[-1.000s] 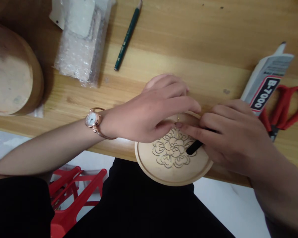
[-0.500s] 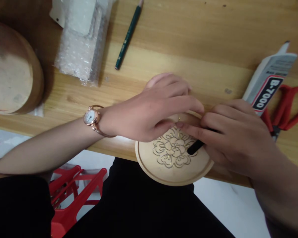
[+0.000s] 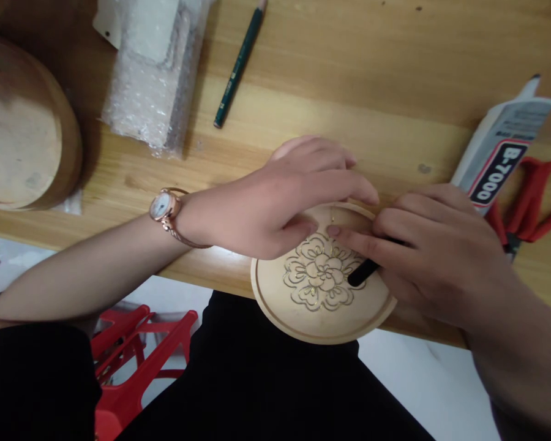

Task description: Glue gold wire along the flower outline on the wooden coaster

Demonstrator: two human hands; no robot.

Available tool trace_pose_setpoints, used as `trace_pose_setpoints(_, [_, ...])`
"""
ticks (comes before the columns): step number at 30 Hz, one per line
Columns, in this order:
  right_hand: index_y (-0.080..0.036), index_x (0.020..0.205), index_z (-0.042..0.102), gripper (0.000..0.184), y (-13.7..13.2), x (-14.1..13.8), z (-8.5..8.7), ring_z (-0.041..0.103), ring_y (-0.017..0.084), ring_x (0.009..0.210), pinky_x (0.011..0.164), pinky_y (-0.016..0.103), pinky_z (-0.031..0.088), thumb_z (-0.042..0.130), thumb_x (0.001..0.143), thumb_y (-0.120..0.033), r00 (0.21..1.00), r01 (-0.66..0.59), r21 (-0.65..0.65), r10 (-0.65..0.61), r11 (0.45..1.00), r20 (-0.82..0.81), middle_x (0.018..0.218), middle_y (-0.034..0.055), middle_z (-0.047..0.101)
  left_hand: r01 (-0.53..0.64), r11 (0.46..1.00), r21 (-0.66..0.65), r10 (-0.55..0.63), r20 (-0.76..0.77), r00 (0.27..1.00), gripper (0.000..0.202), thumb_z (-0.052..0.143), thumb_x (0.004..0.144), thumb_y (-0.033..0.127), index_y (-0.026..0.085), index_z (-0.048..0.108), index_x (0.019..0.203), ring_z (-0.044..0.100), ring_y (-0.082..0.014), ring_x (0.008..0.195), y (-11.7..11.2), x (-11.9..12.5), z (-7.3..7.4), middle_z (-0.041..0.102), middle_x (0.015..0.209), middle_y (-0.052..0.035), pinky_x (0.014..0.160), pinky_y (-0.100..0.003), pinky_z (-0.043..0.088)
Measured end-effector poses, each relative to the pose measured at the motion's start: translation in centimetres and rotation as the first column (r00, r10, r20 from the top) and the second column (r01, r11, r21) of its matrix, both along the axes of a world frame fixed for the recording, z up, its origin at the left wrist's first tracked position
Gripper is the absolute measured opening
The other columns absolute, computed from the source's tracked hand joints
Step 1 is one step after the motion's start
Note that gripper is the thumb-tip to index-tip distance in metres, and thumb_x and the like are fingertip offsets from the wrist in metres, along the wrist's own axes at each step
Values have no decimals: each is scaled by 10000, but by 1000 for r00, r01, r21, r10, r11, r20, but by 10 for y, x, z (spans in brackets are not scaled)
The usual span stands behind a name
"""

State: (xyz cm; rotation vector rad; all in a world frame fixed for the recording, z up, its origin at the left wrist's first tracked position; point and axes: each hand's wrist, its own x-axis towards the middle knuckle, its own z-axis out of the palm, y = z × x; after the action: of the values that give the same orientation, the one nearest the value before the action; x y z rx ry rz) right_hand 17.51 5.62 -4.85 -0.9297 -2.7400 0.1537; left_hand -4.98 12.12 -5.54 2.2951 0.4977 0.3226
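Observation:
A round, pale wooden disc [image 3: 275,294] with a raised rim sits at the table's front edge. On its face, a flower pattern [image 3: 324,275] is outlined in thin dark and gold-coloured lines. My left hand [image 3: 289,202] hovers over the disc's far left part, thumb and index finger apart, with nothing visible between them. My right hand [image 3: 436,251] holds a slim black rod-shaped tool [image 3: 362,272] within its curled fingers. The rod's blunt end points toward the flower; its other end is hidden. My right index fingertip rests by the pattern's upper edge, a small gap from my left thumb.
Right of my right hand are a B-7000 glue tube [image 3: 500,159] and red-handled scissors [image 3: 532,202]. Behind lie a dark green pencil [image 3: 239,67] and a bubble-wrapped packet [image 3: 151,86]. A round wooden piece [image 3: 27,135] stands left; a red stool [image 3: 142,361] is below.
My left thumb has drawn back a little to the left, away from my right index fingertip. My right hand and the disc stay nearly still.

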Motion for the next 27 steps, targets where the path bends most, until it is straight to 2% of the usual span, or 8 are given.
trace_pose_setpoints(5, [-237, 895, 698, 242, 0, 0, 0, 449, 170, 690, 685, 355, 311, 470, 920, -161, 1000, 0, -7, 0, 1000, 3, 631, 2, 550, 14, 1000, -20, -14, -14, 1000, 429, 475, 802, 153, 239, 525, 1220, 399, -227, 1319, 0, -1, 2, 559, 1196, -70, 1143, -406, 278])
trace_pose_setpoints(9, [-247, 885, 693, 238, 0, 0, 0, 450, 160, 691, 693, 349, 311, 473, 921, -164, 1000, 2, 0, -2, 1000, 4, 630, -6, 547, 22, 999, -42, -22, -9, 1000, 445, 466, 805, 105, 213, 535, 1231, 299, -217, 1416, 0, -1, 2, 565, 1234, -56, 1193, -405, 236])
trace_pose_setpoints(14, [-234, 903, 702, 228, -1, 0, 1, 455, 169, 688, 698, 361, 316, 483, 920, -169, 1000, 5, -28, -5, 1000, 5, 634, 5, 550, 37, 996, -79, -35, 32, 999, 441, 480, 803, 86, 135, 558, 1234, 273, -265, 1436, 1, -1, 3, 565, 1258, -110, 1198, -428, 249])
trace_pose_setpoints(23, [-241, 915, 692, 248, 0, 0, -1, 457, 167, 694, 698, 355, 320, 454, 931, -171, 1000, 2, -18, -2, 1000, 8, 638, 0, 565, 35, 997, -66, -36, -17, 999, 460, 436, 802, 75, 151, 549, 1241, 272, -236, 1436, 0, -1, 5, 571, 1208, -73, 1205, -426, 252])
trace_pose_setpoints(27, [-243, 916, 693, 242, 0, 1, 0, 454, 166, 689, 694, 355, 319, 463, 926, -170, 1000, 5, -16, -5, 1000, 8, 630, -1, 556, 33, 997, -67, -35, -31, 999, 440, 429, 815, 85, 204, 539, 1224, 272, -232, 1437, 0, -1, 6, 589, 1178, -46, 1199, -449, 266])
